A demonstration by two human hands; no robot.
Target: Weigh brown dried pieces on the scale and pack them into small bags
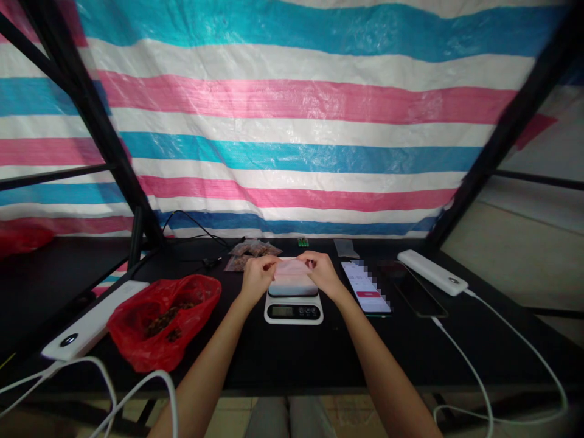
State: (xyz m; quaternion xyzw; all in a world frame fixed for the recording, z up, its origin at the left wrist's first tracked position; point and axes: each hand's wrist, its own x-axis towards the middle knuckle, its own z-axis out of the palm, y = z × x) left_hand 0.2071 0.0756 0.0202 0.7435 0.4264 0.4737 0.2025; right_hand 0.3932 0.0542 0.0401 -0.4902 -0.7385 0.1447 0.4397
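Note:
My left hand [259, 278] and my right hand [323, 277] pinch the two sides of the top of a small clear plastic bag [291, 267]. Thumb and fingers are closed on each side. The bag is over a white digital kitchen scale [271, 314]; I cannot tell whether it rests on the plate. The plate reflects pink, white and blue, and the digits on the display are too faint to read. Just behind my left hand lie several small clear bags [258, 248] filled with brown pieces. Whether the held bag contains anything is unclear.
An open red plastic bag [191, 292] of brown pieces sits at left beside a white power bank [103, 313]. To the right are a lit phone [362, 286], a dark phone [417, 289] and another power bank [429, 271] with white cables. Green batteries [303, 242] and a flat clear packet [345, 248] lie behind.

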